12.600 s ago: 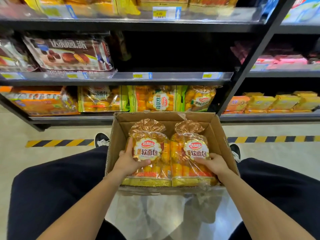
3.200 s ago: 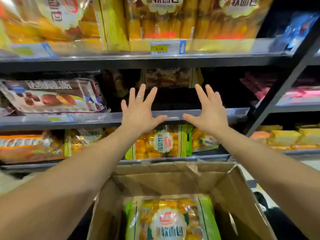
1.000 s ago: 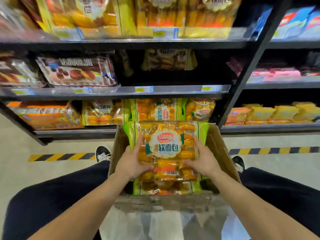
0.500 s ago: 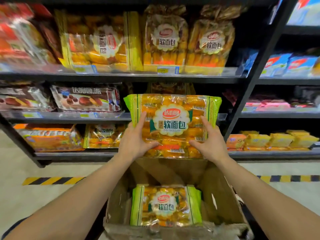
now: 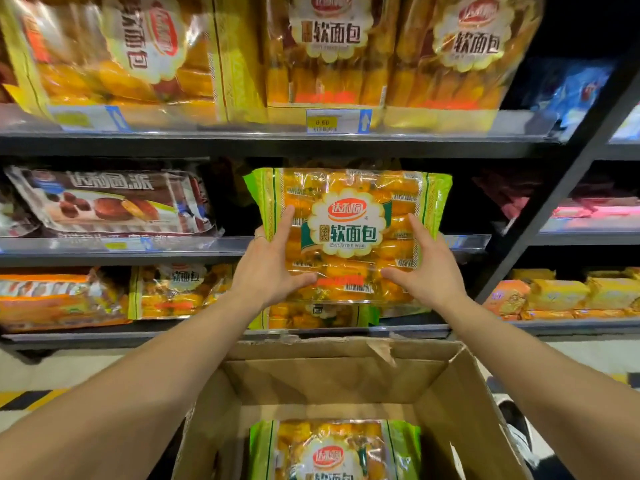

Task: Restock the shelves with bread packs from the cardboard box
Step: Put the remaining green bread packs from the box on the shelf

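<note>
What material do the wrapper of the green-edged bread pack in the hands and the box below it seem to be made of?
The bread pack seems to be wrapped in thin glossy plastic film: it is clear over the rolls, printed green at the sides, and shows glare and wrinkles. The cardboard box looks like plain brown matte cardboard, with creased flaps and a torn edge.

2 hands [image 5: 270,271], 1 cardboard box [image 5: 460,427], 2 green-edged bread packs [image 5: 349,233].
</note>
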`<state>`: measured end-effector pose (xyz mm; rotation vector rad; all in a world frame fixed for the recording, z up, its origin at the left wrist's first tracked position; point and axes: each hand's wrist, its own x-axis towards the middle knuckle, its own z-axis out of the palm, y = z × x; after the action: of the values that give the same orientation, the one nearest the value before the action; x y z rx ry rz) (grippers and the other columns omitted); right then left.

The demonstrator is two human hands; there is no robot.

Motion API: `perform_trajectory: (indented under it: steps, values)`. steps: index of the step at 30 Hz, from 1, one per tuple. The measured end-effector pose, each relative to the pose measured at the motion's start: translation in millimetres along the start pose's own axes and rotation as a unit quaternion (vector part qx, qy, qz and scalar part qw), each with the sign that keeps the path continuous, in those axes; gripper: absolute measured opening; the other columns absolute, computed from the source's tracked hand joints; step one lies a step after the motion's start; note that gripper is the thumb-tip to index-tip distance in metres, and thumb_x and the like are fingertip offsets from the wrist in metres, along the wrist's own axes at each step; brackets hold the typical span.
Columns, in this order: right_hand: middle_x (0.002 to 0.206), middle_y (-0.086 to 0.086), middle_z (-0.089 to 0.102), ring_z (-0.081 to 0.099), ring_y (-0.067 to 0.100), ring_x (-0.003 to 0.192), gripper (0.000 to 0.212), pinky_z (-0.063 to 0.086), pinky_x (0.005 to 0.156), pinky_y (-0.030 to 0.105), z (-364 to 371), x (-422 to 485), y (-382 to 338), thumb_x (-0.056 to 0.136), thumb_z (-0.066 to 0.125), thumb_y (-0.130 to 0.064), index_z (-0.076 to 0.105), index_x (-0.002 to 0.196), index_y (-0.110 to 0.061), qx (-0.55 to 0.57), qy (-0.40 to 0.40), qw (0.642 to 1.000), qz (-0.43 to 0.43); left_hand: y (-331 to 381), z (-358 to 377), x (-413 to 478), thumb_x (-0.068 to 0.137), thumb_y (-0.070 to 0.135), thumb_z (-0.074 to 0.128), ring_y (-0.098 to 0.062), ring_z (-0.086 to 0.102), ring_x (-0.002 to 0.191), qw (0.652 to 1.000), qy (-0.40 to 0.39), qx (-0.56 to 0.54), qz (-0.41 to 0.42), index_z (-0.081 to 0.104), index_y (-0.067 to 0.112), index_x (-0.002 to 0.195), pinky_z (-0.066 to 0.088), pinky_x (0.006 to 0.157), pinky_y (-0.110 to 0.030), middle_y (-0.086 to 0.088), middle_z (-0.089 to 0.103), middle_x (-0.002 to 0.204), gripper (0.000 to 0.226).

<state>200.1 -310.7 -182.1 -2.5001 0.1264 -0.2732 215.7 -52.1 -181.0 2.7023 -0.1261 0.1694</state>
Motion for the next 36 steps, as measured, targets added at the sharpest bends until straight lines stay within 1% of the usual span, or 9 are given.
perform_trajectory:
  steps: [5,8,13,16,18,24,27,32,36]
  values:
    - [0.145,0.016,0.037,0.044,0.037,0.129,0.106,0.042,0.105,0.050,22,66,1,0.068,0.082,-0.049,0.016,0.150,-0.043,-0.023,0.003,1.000,-0.006,-18,13,60,0.062,0.067,0.075,-0.039,0.044,0.128,1.000,0.005,0.012,-0.001,-0.009,0.044,0.149,0.043,0.101,-0.048,-0.024,0.033,0.145,0.123]
    - [0.139,0.019,0.044,0.045,0.037,0.127,0.097,0.041,0.105,0.043,17,108,-6,0.068,0.082,-0.050,0.035,0.147,-0.019,-0.065,0.023,0.997,-0.022,-22,4,102,0.059,0.073,0.073,-0.040,0.050,0.118,0.999,0.038,0.035,0.011,0.017,0.025,0.149,0.047,0.094,-0.044,-0.024,0.048,0.128,0.116]
    - [0.106,0.022,0.065,0.059,0.039,0.105,0.063,0.043,0.077,0.036,16,156,-18,0.071,0.078,-0.050,0.060,0.106,-0.001,-0.100,0.037,0.994,-0.002,-21,0,158,0.067,0.080,0.058,-0.031,0.061,0.102,0.992,0.045,0.114,0.005,0.063,0.011,0.110,0.046,0.078,-0.035,-0.007,0.062,0.094,0.081]
    - [0.101,0.022,0.061,0.058,0.040,0.104,0.065,0.042,0.075,0.036,32,167,-12,0.079,0.072,-0.052,0.058,0.114,0.002,-0.146,0.024,0.988,0.036,-28,17,186,0.077,0.076,0.051,-0.030,0.053,0.121,0.989,-0.040,0.138,-0.042,0.053,0.020,0.133,0.045,0.096,-0.036,-0.007,0.060,0.126,0.079]
    - [0.102,0.022,0.063,0.060,0.039,0.101,0.061,0.042,0.072,0.035,47,171,-5,0.080,0.072,-0.048,0.058,0.115,0.000,-0.164,0.021,0.985,0.050,-34,35,198,0.070,0.076,0.058,-0.034,0.042,0.132,0.994,-0.047,0.097,-0.022,0.022,0.038,0.150,0.043,0.103,-0.041,-0.007,0.040,0.150,0.095]
    - [0.152,0.016,0.033,0.034,0.038,0.135,0.078,0.037,0.106,0.046,69,172,2,0.084,0.064,-0.055,0.032,0.148,-0.024,-0.201,-0.009,0.977,0.071,-34,60,192,0.080,0.055,0.068,-0.035,0.021,0.144,0.999,-0.001,0.020,-0.035,0.001,0.052,0.147,0.038,0.107,-0.045,-0.007,0.009,0.162,0.096]
    - [0.148,0.018,0.037,0.038,0.039,0.130,0.073,0.037,0.103,0.044,68,169,-3,0.083,0.061,-0.059,0.038,0.145,-0.028,-0.282,0.019,0.958,0.050,-30,53,185,0.083,0.064,0.058,-0.030,0.002,0.149,0.993,0.006,0.109,-0.037,-0.004,0.053,0.147,0.028,0.113,-0.047,-0.001,-0.009,0.162,0.090]
    - [0.092,0.005,0.062,0.058,0.029,0.092,0.017,0.045,0.072,0.033,81,159,1,0.086,0.060,-0.035,0.063,0.099,-0.024,-0.264,0.056,0.955,-0.124,-13,58,175,0.100,0.035,0.043,-0.030,0.055,0.110,0.959,0.042,0.251,0.122,0.036,0.037,0.143,0.046,0.086,-0.040,-0.007,0.057,0.122,0.043]
    - [0.093,0.003,0.059,0.057,0.030,0.095,0.019,0.043,0.067,0.031,90,166,1,0.093,0.048,-0.036,0.059,0.106,-0.027,-0.228,0.021,0.968,-0.102,-10,65,184,0.103,0.032,0.034,-0.030,0.055,0.112,0.979,-0.006,0.194,0.066,0.034,0.038,0.145,0.043,0.080,-0.035,-0.006,0.056,0.129,0.043]
